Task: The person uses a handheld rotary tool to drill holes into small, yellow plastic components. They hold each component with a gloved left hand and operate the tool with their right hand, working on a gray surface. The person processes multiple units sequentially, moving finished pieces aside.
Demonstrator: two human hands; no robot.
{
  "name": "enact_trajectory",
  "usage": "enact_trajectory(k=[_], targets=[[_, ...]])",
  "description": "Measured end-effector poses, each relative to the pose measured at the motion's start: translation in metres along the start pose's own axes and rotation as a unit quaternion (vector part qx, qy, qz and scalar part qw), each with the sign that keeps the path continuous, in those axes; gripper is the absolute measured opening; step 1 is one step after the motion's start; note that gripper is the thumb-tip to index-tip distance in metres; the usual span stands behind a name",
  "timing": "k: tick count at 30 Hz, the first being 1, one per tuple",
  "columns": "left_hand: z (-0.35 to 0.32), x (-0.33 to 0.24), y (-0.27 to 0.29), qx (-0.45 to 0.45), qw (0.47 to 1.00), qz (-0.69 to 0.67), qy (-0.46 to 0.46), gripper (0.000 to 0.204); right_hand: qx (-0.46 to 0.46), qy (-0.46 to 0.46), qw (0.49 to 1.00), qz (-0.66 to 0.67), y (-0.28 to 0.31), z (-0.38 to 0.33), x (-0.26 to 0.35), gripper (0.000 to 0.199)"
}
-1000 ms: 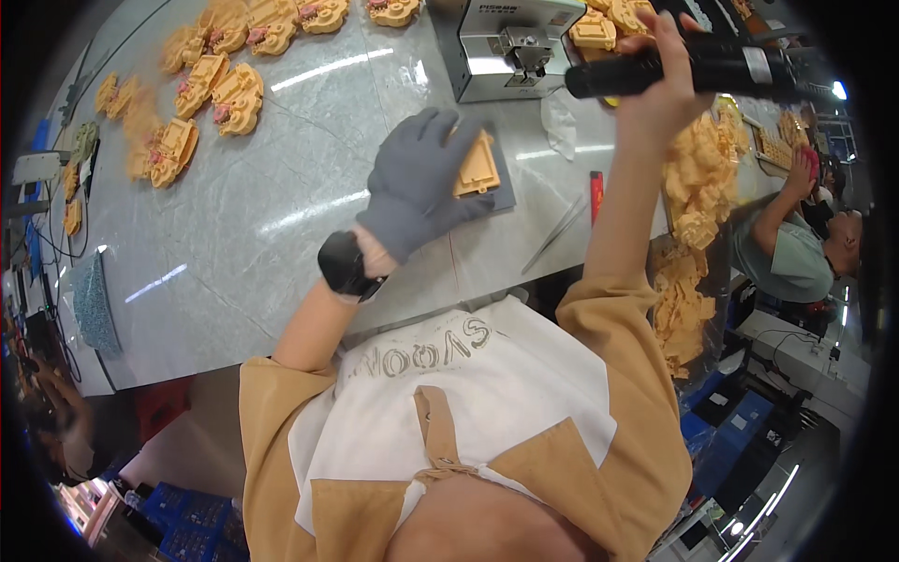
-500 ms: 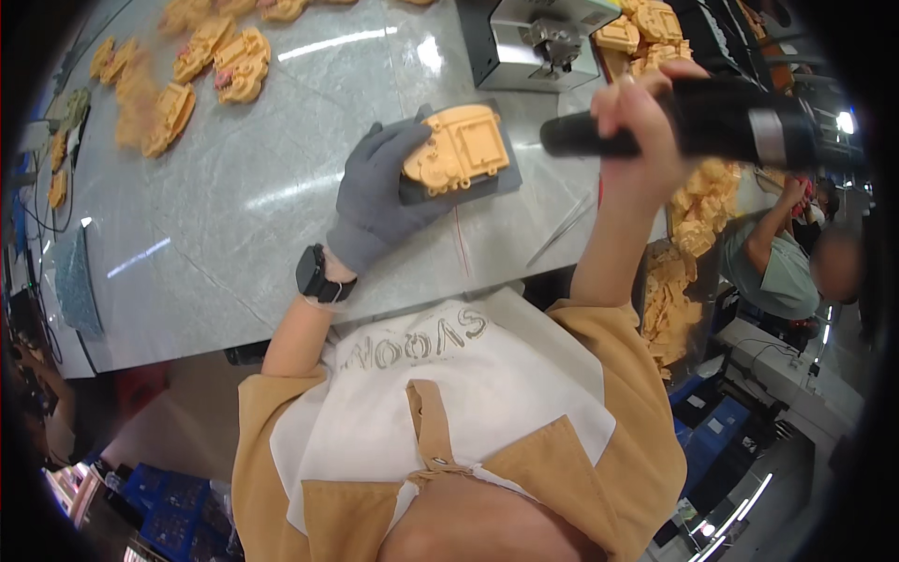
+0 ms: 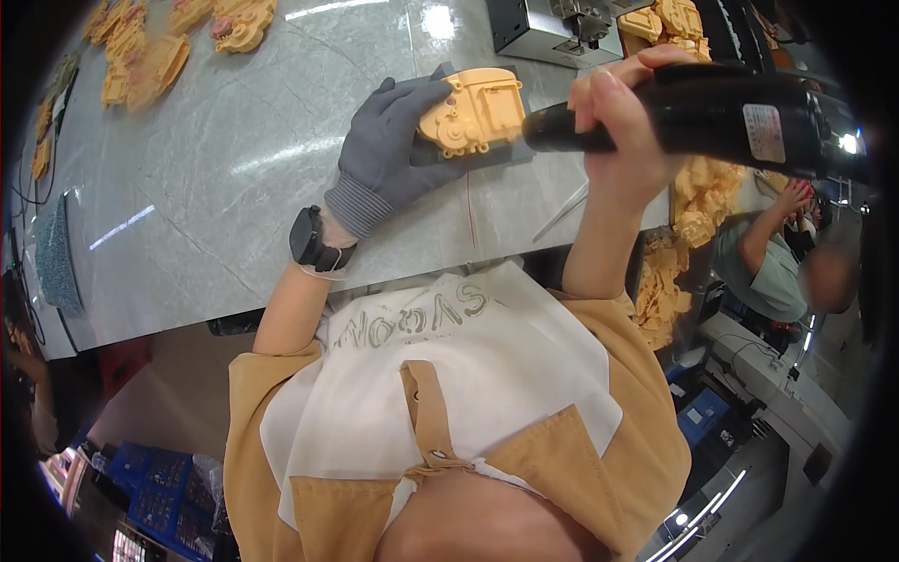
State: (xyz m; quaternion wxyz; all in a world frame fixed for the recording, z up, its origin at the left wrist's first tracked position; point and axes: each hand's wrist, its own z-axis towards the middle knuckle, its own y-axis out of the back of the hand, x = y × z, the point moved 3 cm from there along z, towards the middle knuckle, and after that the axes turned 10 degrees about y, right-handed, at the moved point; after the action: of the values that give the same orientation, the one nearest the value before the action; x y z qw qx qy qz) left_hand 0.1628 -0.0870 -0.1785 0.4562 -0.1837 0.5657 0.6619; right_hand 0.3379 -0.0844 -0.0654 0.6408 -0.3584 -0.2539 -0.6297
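My left hand (image 3: 386, 145), in a grey knitted glove, is closed round the left side of an orange plastic housing (image 3: 498, 110). Beneath the housing lies a dark grey block (image 3: 510, 152), and my gloved thumb runs along its near side. In my bare right hand (image 3: 626, 140) is a thick black cylindrical hand tool (image 3: 707, 114) with a tapered nose, held sideways. The nose appears right at the housing's right edge; whether it touches cannot be made out.
Several more orange housings (image 3: 239, 21) lie at the far left of the grey table (image 3: 234, 220). A metal machine (image 3: 552, 36) stands at the back, with orange parts (image 3: 707, 201) heaped along the right. Tweezers (image 3: 560, 214) lie near the front edge. Another person (image 3: 763, 253) is at far right.
The black tool's nose has come closer to the housing, up to its right edge. My left hand keeps its hold on the housing. The whole view has shifted slightly.
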Motion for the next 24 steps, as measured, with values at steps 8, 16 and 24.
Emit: enact_trajectory(k=[8, 16, 24], targets=[[0.001, 0.001, -0.002, 0.01, 0.999, -0.037, 0.003, 0.073, 0.025, 0.016, 0.999, -0.015, -0.009, -0.002, -0.004, 0.031], [-0.004, 0.002, 0.003, -0.011, 0.999, -0.042, -0.011, 0.07, -0.015, 0.025, 0.999, 0.017, -0.003, -0.011, 0.013, 0.04], [-0.003, 0.0, 0.005, 0.009, 1.0, -0.02, 0.009, 0.071, -0.143, 0.16, 0.974, -0.072, 0.052, 0.096, -0.024, 0.03]])
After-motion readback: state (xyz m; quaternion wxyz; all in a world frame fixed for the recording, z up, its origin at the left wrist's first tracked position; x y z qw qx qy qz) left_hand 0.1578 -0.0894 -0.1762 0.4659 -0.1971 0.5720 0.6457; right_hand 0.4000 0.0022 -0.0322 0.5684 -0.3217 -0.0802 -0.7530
